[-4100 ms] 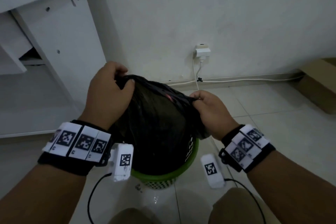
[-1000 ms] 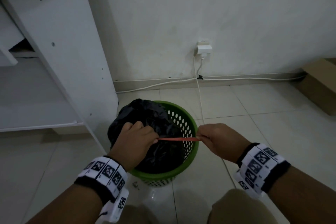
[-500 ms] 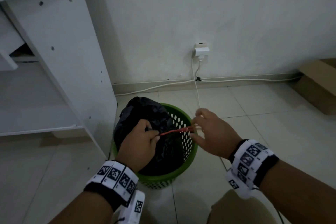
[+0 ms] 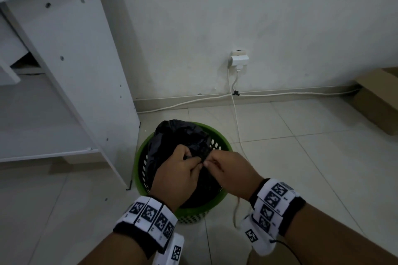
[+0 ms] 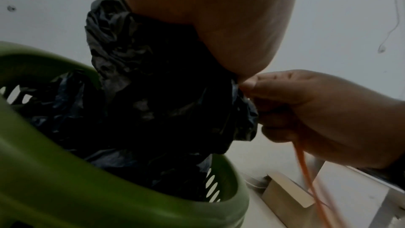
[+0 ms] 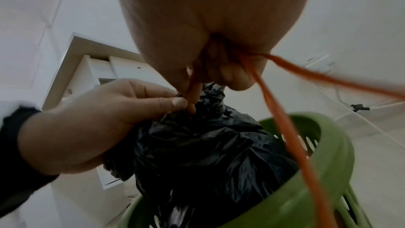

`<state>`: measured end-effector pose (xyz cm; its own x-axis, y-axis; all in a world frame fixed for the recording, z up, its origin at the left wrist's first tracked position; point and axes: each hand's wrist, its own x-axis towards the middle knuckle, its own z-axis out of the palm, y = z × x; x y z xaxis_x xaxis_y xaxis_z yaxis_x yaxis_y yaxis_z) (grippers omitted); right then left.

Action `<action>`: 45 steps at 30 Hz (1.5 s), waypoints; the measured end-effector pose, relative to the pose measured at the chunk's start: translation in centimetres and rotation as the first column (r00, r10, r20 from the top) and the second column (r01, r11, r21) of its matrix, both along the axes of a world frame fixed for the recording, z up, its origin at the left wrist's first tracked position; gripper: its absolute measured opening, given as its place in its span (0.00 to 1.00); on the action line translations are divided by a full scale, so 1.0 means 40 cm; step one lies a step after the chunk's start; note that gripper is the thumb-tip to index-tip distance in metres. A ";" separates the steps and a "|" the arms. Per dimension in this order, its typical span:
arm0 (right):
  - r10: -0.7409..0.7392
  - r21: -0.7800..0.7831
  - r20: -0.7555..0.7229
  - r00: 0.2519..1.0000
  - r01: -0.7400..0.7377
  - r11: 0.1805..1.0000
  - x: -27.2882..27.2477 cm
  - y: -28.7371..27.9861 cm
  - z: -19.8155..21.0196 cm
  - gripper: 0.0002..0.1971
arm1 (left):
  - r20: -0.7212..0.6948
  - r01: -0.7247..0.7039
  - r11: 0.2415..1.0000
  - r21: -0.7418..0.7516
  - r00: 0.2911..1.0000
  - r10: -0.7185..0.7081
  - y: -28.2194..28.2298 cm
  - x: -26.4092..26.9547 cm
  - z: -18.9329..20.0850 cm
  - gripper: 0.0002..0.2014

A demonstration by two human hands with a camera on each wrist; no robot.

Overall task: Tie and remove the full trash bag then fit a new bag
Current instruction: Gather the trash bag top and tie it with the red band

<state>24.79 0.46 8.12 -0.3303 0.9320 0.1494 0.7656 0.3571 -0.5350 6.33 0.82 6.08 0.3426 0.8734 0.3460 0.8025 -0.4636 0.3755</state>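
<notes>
A full black trash bag sits in a green perforated bin on the tiled floor. Its gathered neck stands up between my two hands. My left hand grips the bunched neck and pinches the orange drawstring with thumb and forefinger. My right hand is curled round the same orange string, whose loose ends trail down past the bin rim. Both hands touch above the middle of the bin.
A white cabinet stands close to the bin's left. A wall socket with white cables lies behind and to the right of the bin. A cardboard box sits at the far right.
The string was stretched out to the right between my hands a second ago. My right hand has since come in to the bag's neck, and both hands now meet there.
</notes>
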 end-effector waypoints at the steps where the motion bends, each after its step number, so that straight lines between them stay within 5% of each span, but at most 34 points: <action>1: 0.001 -0.001 -0.008 1.000 -0.001 1.000 0.004 0.001 0.003 0.13 | -0.019 0.014 1.000 0.014 1.000 -0.014 -0.001 -0.001 0.001 0.20; 10: 0.185 -0.025 0.239 0.953 -0.185 0.982 0.067 0.034 0.043 0.14 | -0.206 0.059 0.998 0.019 0.977 -0.054 0.006 0.002 -0.004 0.13; 15: 0.146 0.043 0.282 0.948 -0.164 0.985 0.079 0.032 0.023 0.23 | 0.024 0.098 0.994 -0.057 0.995 -0.097 0.000 -0.023 0.027 0.24; 19: 0.134 0.100 0.231 0.964 -0.161 0.982 0.100 0.021 0.008 0.24 | 0.285 -0.206 0.969 0.139 0.945 0.160 0.019 -0.097 0.084 0.22; 21: 0.120 0.110 0.198 0.973 -0.144 0.983 0.100 0.021 0.007 0.22 | 0.434 -0.349 0.924 -0.153 0.817 0.380 0.051 -0.131 0.075 0.23; 22: 0.112 0.101 0.172 0.979 -0.130 0.986 0.100 0.023 0.008 0.21 | 0.530 -0.311 0.864 -0.395 0.691 0.491 0.063 -0.138 0.076 0.23; 24: 0.085 0.072 0.111 0.990 -0.093 0.993 0.102 0.031 0.010 0.17 | 0.676 0.049 0.702 -0.710 0.327 0.660 0.076 -0.142 0.083 0.19; 25: 0.073 0.060 0.094 0.993 -0.079 0.995 0.104 0.034 0.011 0.16 | 0.668 0.213 0.634 -0.743 0.191 0.719 0.074 -0.141 0.091 0.19; 26: 0.066 0.050 0.091 0.994 -0.071 0.996 0.106 0.037 0.011 0.16 | 0.653 0.306 0.595 -0.743 0.138 0.744 0.071 -0.141 0.100 0.19; 29: 0.026 0.044 0.078 0.997 -0.029 0.999 0.104 0.041 0.017 0.19 | 0.698 0.336 0.621 -0.707 0.194 0.690 0.059 -0.133 0.120 0.15; 35: -0.184 0.022 -0.259 0.948 0.197 0.980 0.013 0.060 0.082 0.21 | 0.792 0.188 0.808 -0.558 0.412 0.451 0.046 -0.122 0.115 0.07; 39: 0.003 0.052 -0.097 0.995 0.002 0.999 -0.064 0.089 0.116 0.35 | 0.761 0.153 0.874 -0.462 0.574 0.302 0.022 -0.120 0.118 0.07; 42: 0.106 0.066 -0.023 0.994 -0.104 0.992 -0.098 0.105 0.118 0.19 | 0.770 0.165 0.880 -0.445 0.573 0.281 0.002 -0.124 0.132 0.06; 45: 0.042 0.059 -0.144 0.989 -0.034 0.998 -0.107 0.110 0.117 0.10 | 0.759 0.163 0.888 -0.431 0.598 0.258 -0.006 -0.140 0.139 0.05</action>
<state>20.50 4.87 12.82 -0.3366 0.9077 0.2505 0.6669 0.4176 -0.6172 0.73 0.59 11.63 0.0763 0.9957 0.0528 0.1098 -0.0610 0.9921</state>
